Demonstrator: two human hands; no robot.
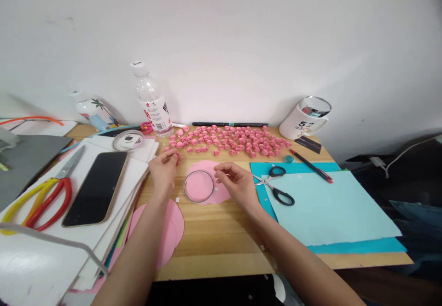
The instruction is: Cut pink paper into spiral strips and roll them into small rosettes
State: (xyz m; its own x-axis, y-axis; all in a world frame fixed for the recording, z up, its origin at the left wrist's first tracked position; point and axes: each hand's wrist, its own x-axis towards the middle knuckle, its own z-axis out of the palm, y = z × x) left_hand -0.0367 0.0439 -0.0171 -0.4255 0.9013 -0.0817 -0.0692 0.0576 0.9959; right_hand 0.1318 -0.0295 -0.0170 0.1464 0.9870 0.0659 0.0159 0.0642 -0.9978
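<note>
Left of the middle, my left hand [162, 171] has its fingertips closed on a small rolled pink paper rose [178, 157], at the near edge of many similar paper roses [235, 139]. My right hand [238, 184] is pinched beside a round clear tape roll [184, 191]; anything between its fingertips is too small to make out. The tape roll lies on pink paper circles [221, 197]. More pink paper circles [174, 223] lie partly under my left forearm. Black-handled scissors [283, 197] rest open to the right of my right hand.
White paper sheets [138, 167] on the left carry a phone [96, 188] and red-and-yellow scissors [51, 200]. Bottles [152, 98], a pen [228, 124] and a white mug [299, 120] stand or lie near the wall. Pale blue paper [331, 209] covers the right side.
</note>
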